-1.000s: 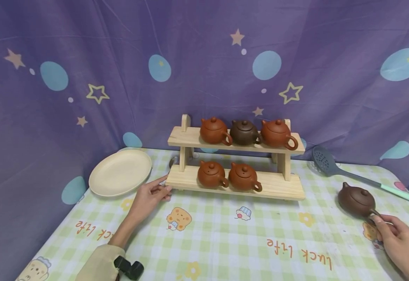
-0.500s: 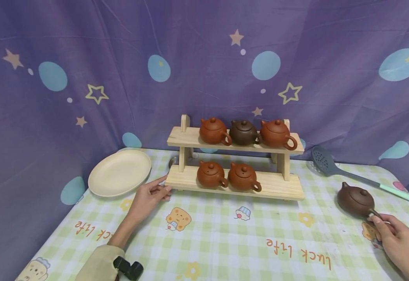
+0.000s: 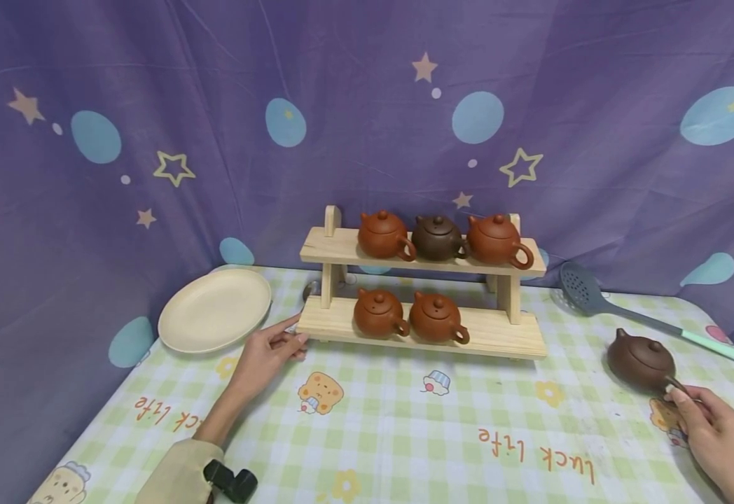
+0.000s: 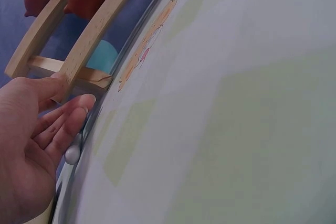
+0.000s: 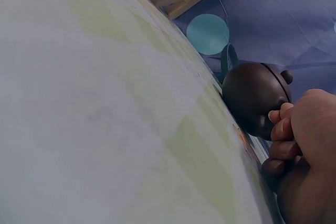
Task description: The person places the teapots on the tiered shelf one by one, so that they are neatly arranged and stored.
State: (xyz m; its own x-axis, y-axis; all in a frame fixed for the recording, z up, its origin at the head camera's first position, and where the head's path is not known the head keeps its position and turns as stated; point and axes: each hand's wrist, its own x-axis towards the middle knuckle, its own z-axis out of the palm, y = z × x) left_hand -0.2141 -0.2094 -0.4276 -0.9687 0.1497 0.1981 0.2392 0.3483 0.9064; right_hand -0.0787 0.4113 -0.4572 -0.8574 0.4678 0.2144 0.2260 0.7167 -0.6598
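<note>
At the right of the head view, my right hand (image 3: 716,437) pinches the handle of a dark brown teapot (image 3: 641,362). The pot is upright, close over the tablecloth, its spout pointing away to the back left. In the right wrist view, curled fingers (image 5: 283,129) cover the handle of this teapot (image 5: 254,95). My left hand (image 3: 269,357) holds the left end of the lower board of a two-tier wooden shelf (image 3: 499,336). Thumb and fingers meet at the board's end in the left wrist view (image 4: 76,66). Two reddish-brown teapots (image 3: 438,318) stand on the lower board.
On the upper board stand two reddish-brown teapots (image 3: 382,236) with a dark one (image 3: 438,238) between them. A cream plate (image 3: 216,311) lies left of the shelf. A slotted skimmer (image 3: 584,288) with a mint handle lies behind the held teapot. A purple curtain (image 3: 367,140) hangs behind.
Almost nothing differs. The right hand and its teapot have shifted only very slightly; the left hand stays at the shelf's end.
</note>
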